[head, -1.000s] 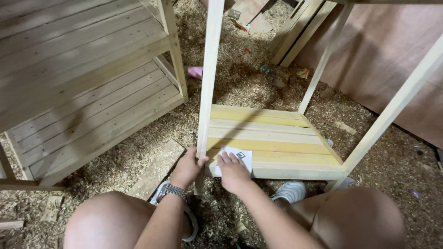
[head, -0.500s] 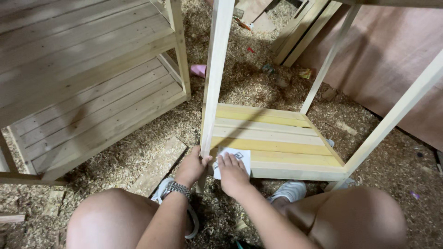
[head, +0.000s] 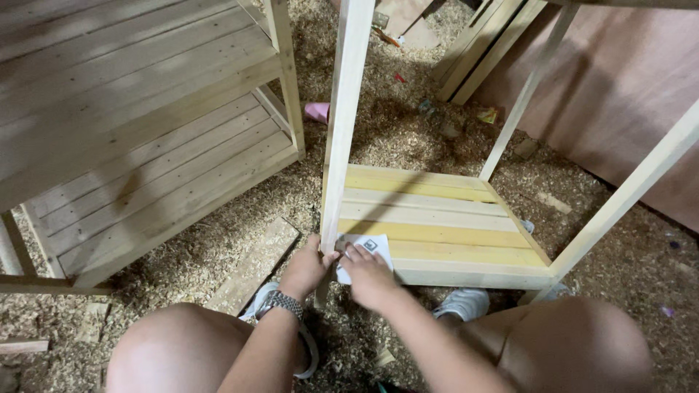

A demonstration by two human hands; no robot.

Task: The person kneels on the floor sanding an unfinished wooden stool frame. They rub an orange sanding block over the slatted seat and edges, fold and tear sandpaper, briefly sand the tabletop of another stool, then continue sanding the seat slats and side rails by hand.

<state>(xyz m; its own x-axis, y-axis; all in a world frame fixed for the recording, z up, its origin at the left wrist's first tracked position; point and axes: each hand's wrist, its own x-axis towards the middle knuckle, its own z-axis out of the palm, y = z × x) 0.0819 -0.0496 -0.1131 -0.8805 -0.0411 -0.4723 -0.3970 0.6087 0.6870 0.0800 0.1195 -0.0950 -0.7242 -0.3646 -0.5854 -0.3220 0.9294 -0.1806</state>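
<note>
While the left hand point(head: 306, 268) is wrapped around the foot of the upright post point(head: 341, 138), the white label point(head: 365, 255) is pressed flat under the spread fingers of the right hand point(head: 368, 276), at lower centre on the shelf's front slat point(head: 466, 255), just right of the post.

view: head, single | position: above the person's knees | facing: steeply down and forward at the sawdust floor point(head: 408, 131) | range: close to the hands, near bottom centre | shared views: none
</note>
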